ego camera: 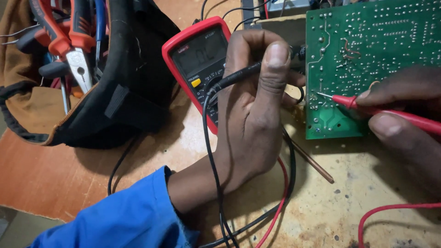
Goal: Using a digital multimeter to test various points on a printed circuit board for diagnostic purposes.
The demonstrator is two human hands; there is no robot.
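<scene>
Nearest the tabletop's (pixel 69 179) front edge, a blue sleeve (pixel 124 216) leads up to the left hand (pixel 255 119), curled tight around a black probe (pixel 239 76), thumb pressed along its top, with the black lead (pixel 212 160) trailing back toward the near edge. The right hand (pixel 404 115) comes in from the right edge, fingers pinched narrow on a red probe (pixel 390 112) whose metal tip touches the solder side of a green circuit board (pixel 367 50) at the back right. The bench top is worn, stained orange-brown wood with a thin copper rod (pixel 312 161) and loose red wire (pixel 390 213) lying on it. Behind the left hand lies a red-cased multimeter (pixel 195 55), partly covered. At the back left corner sits a soft black-and-tan tool bag (pixel 128 78) with orange-handled pliers (pixel 69 41). Most of the open room is front left.
</scene>
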